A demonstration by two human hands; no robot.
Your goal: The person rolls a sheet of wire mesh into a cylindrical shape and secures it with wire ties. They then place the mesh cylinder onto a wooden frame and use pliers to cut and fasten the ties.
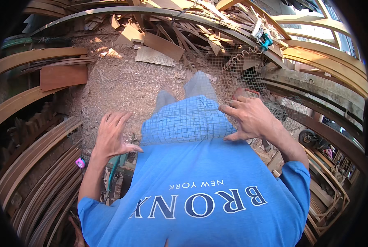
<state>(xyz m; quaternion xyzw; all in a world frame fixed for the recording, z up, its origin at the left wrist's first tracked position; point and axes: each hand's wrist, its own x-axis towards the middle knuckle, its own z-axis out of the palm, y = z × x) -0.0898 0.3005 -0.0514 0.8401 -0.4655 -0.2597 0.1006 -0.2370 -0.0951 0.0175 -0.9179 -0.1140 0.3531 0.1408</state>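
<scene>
A sheet of wire mesh (188, 125) with square openings spans the space in front of my blue shirt, its near edge close to my belly. My left hand (113, 136) is at its left part, the thumb along the near edge and the fingers curved over the wires. On the right side, my right hand (251, 118) grips the mesh in the same way, thumb and fingertips well apart with wire between them. Through the grid show my grey trouser legs (200, 87). Toward the far right the mesh carries on past my right hand.
Wood shavings (109, 82) cover the ground ahead. Scrap boards (163, 46) are heaped beyond. Long curved timber strips (39, 177) are stacked at left, beside a pink tape measure (80, 163). A teal air tool (266, 41) with a coiled hose (241, 57) rests on a beam at the far right.
</scene>
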